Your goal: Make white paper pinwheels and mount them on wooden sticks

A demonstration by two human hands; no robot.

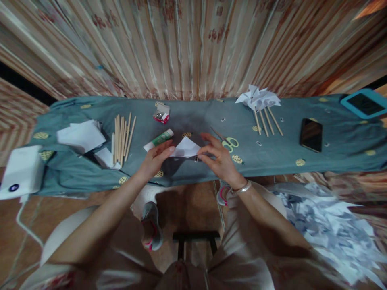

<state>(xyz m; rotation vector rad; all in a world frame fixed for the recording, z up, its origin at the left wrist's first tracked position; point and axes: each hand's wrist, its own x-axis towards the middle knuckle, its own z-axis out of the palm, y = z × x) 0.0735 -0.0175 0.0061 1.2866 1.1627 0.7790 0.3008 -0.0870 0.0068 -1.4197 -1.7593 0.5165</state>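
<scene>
A white paper (186,147), folded into a triangle with its peak pointing away from me, is held just over the green cloth. My left hand (155,159) pinches its left corner between thumb and fingers. At the right corner, my right hand (218,158) grips the paper with thumb and fingertips; a bracelet circles that wrist. Just beyond my left hand lies a glue stick (159,139) with a green label. Scissors (229,143) with yellow-green handles lie beside my right hand, their blades partly showing.
Left: paper sheets (81,136), wooden sticks (122,137), a white device (22,171). Behind: a small open box (161,112). Right: paper pinwheels (258,98) on sticks, a phone (311,135), a blue-framed device (364,102). A paper heap (335,229) lies below right.
</scene>
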